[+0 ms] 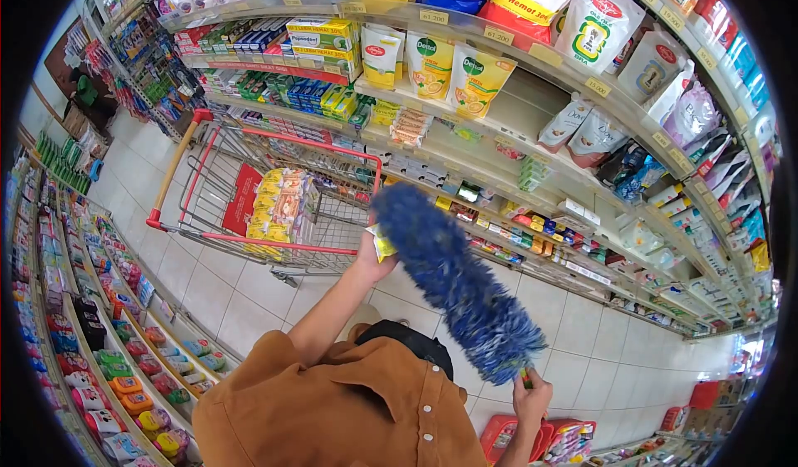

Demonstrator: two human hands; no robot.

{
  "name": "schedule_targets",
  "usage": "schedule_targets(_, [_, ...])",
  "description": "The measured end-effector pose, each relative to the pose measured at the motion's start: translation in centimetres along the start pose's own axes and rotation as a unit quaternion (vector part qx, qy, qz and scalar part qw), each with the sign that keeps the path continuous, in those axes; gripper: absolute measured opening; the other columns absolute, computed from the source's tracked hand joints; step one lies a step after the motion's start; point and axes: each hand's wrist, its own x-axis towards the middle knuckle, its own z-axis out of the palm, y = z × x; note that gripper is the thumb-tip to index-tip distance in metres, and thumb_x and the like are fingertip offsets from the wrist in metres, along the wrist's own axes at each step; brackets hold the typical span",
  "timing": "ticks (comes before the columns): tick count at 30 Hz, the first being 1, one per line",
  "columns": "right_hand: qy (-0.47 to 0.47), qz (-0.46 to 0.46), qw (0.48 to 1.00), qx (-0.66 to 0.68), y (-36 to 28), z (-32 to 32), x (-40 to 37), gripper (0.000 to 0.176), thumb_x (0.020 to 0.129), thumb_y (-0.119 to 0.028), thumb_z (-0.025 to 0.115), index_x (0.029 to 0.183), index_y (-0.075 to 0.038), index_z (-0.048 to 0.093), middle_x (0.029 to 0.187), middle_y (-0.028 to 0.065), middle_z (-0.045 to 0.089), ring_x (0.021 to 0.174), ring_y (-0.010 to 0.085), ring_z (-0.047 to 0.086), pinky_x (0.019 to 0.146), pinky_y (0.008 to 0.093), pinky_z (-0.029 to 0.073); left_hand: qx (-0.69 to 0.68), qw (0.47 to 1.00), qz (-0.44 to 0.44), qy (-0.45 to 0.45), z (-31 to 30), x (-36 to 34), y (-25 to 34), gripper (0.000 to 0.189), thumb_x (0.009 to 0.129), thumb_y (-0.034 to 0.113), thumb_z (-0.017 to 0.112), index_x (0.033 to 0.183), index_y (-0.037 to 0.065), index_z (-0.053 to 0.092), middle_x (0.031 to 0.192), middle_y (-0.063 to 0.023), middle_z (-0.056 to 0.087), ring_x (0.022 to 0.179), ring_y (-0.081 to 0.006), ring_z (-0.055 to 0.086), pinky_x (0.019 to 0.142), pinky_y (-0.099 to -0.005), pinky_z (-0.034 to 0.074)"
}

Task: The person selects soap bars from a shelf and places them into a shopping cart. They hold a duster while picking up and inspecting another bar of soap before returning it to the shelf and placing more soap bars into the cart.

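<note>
My right hand point(532, 396) is closed round the handle end of a fluffy blue duster point(457, 280). Its long head slants up and leftward across the middle of the view, with the tip near my other hand. My left hand point(376, 261) grips a small yellow-and-white packet point(382, 244), partly covered by the duster, so its kind cannot be made out. Just beyond that hand stands a wire shopping cart point(291, 141) with red trim. Inside the cart lie several yellow packs point(278, 205) in clear wrapping.
A tall shelf point(490, 36) with refill pouches, toothpaste boxes and small goods runs along the far side. Another shelf point(125, 334) of bottles lines the left. Between them is a white tiled floor point(224, 296). Red baskets point(499, 435) stand low at the right.
</note>
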Motion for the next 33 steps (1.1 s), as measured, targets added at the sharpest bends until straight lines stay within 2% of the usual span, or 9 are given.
schedule_targets(1, [0.021,0.005,1.000,0.005,0.3,0.3,0.0,0.024,0.078,-0.016,0.069,0.093,0.004,0.068,0.058,0.0206,0.057,0.048,0.0269,0.056,0.050,0.0347,0.043,-0.127,0.985,-0.028,-0.111,-0.8,0.2,0.4,0.050,0.099,0.045,0.030,0.122,0.008,0.056,0.119,-0.0092,0.060,0.111,-0.0270,0.055,0.100,-0.0405,0.042])
schedule_targets(2, [0.043,0.010,0.999,0.010,0.9,1.0,0.1,0.024,0.079,-0.016,0.069,0.092,0.004,0.068,0.056,0.0192,0.055,0.046,0.0244,0.053,0.049,0.0346,0.042,-0.125,0.992,-0.030,-0.017,-1.4,0.5,0.2,0.060,0.097,0.053,0.025,0.123,0.008,0.056,0.121,-0.0111,0.059,0.113,-0.0262,0.054,0.099,-0.0387,0.041])
schedule_targets(7, [0.001,0.117,0.991,0.064,1.5,3.5,-0.3,0.021,0.082,-0.016,0.067,0.091,0.003,0.068,0.057,0.0173,0.055,0.048,0.0227,0.052,0.049,0.0361,0.041,-0.173,0.983,-0.054,-0.036,-0.4,-1.2,-0.5,0.097,0.074,0.088,0.024,0.118,0.008,0.058,0.124,-0.0151,0.055,0.111,-0.0271,0.052,0.097,-0.0417,0.040])
schedule_targets(12, [-0.008,0.189,0.972,0.139,6.5,11.6,-3.9,0.024,0.088,-0.018,0.062,0.087,0.005,0.066,0.051,0.0078,0.045,0.049,0.0107,0.038,0.045,0.0341,0.032,-0.203,0.969,-0.138,-0.009,-3.5,-1.7,-3.7,0.095,0.066,0.093,0.032,0.088,0.004,0.058,0.109,-0.0164,0.054,0.106,-0.0306,0.051,0.099,-0.0462,0.038])
schedule_targets(16, [-0.015,0.256,0.945,0.203,6.3,16.8,-6.5,0.032,0.091,-0.024,0.059,0.084,0.006,0.067,0.051,0.0047,0.049,0.048,0.0087,0.041,0.044,0.0304,0.031,-0.094,0.961,-0.216,0.145,-4.6,0.0,-2.6,0.086,0.072,0.089,0.034,0.081,0.004,0.048,0.091,-0.0103,0.052,0.097,-0.0312,0.052,0.088,-0.0484,0.044])
schedule_targets(21, [-0.004,0.275,0.935,0.222,0.3,19.2,-8.2,0.037,0.093,-0.031,0.059,0.078,0.002,0.067,0.048,-0.0002,0.046,0.043,0.0071,0.041,0.041,0.0272,0.028,0.247,0.952,-0.132,0.124,-4.3,3.5,2.9,0.059,0.089,0.064,0.049,0.103,0.007,0.056,0.074,-0.0030,0.052,0.060,-0.0156,0.056,0.056,-0.0291,0.051])
schedule_targets(24, [-0.030,0.332,0.909,0.252,0.2,21.8,-9.9,0.036,0.093,-0.031,0.059,0.078,0.002,0.067,0.045,-0.0009,0.043,0.041,0.0065,0.039,0.040,0.0272,0.026,0.307,0.941,-0.087,0.115,-3.0,5.4,7.6,0.061,0.089,0.062,0.050,0.106,0.003,0.057,0.074,-0.0032,0.055,0.063,-0.0147,0.060,0.056,-0.0279,0.051])
schedule_targets(28, [-0.031,0.377,0.876,0.301,0.3,25.2,-12.0,0.038,0.093,-0.032,0.059,0.077,0.002,0.066,0.044,-0.0007,0.041,0.040,0.0063,0.036,0.039,0.0279,0.024,0.533,0.833,0.003,0.149,-1.6,8.7,14.3,0.058,0.087,0.055,0.060,0.106,-0.001,0.062,0.085,-0.0083,0.065,0.068,-0.0131,0.064,0.058,-0.0261,0.051])
schedule_targets(33, [-0.030,0.405,0.862,0.304,-1.2,27.4,-13.3,0.041,0.093,-0.035,0.060,0.077,0.003,0.066,0.044,-0.0009,0.042,0.041,0.0065,0.036,0.040,0.0278,0.024,0.591,0.796,0.115,0.053,-2.2,15.4,21.0,0.051,0.083,0.038,0.072,0.110,-0.004,0.061,0.093,-0.0091,0.067,0.080,-0.0130,0.062,0.070,-0.0277,0.049])
